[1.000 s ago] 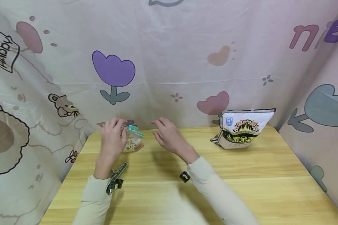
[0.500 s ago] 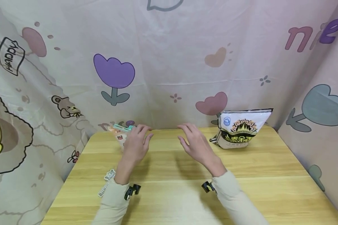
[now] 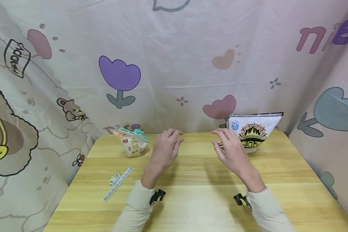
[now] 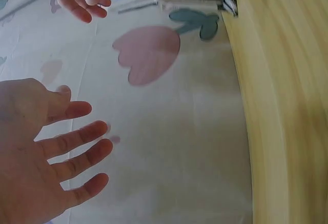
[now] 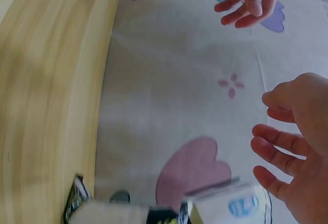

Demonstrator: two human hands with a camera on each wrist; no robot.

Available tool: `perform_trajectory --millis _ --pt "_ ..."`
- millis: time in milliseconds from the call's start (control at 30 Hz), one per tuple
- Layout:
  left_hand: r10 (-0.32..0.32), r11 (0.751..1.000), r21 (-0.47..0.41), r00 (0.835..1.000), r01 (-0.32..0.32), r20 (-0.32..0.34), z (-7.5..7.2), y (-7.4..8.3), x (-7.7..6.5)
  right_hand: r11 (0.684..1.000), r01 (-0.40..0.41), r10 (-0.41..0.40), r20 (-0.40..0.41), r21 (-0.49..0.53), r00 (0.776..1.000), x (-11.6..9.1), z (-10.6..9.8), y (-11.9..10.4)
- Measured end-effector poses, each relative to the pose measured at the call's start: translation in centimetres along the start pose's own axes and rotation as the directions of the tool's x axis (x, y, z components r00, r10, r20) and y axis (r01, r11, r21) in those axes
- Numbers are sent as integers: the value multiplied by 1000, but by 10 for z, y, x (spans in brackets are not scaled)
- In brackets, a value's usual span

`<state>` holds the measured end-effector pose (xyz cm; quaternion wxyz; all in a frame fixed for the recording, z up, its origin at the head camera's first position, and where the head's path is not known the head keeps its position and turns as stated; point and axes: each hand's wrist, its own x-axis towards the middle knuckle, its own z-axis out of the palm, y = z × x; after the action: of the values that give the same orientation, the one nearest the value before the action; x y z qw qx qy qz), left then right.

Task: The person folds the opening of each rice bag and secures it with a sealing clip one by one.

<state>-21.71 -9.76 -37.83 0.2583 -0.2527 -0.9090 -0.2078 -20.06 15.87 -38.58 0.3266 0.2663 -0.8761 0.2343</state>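
My left hand (image 3: 164,149) hovers over the middle of the table with relaxed, spread fingers and nothing in them. To its left stands a small printed food bag (image 3: 132,145), its top closed by a teal sealing clip (image 3: 136,133). My right hand (image 3: 231,150), likewise holding nothing, overlaps the left side of a larger white, black and gold bag (image 3: 256,129) in the head view. A pale ruler-like clip (image 3: 118,183) with a bear-shaped grip lies at the table's left. In the right wrist view the large bag (image 5: 225,203) shows at the bottom, below the right hand's fingers.
The wooden table (image 3: 191,206) has its back edge against a hanging cloth (image 3: 168,64) printed with tulips and hearts. More cloth hangs at the left and right sides. A black wrist camera (image 3: 157,196) is strapped to the left wrist, another (image 3: 241,199) to the right.
Both hands have moved right, the left away from the small bag and the right towards the large bag. The small bag and the pale clip have come into full view.
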Motion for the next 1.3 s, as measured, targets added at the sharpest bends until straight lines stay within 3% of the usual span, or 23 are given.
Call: perform_trajectory --millis 400,600,1000,1300 --pt "54 998 -42 998 -53 26 29 56 27 996 26 -31 -59 -91 998 -20 -56 42" --pt "89 996 -30 996 -88 31 36 78 48 991 16 -21 -37 -136 999 -25 -78 58" --pt "113 993 -27 992 -111 62 53 117 91 974 16 -44 -118 -228 992 -14 -103 95" --pt "106 989 86 985 -118 134 69 130 113 969 -9 -15 -99 -245 995 -7 -107 115"
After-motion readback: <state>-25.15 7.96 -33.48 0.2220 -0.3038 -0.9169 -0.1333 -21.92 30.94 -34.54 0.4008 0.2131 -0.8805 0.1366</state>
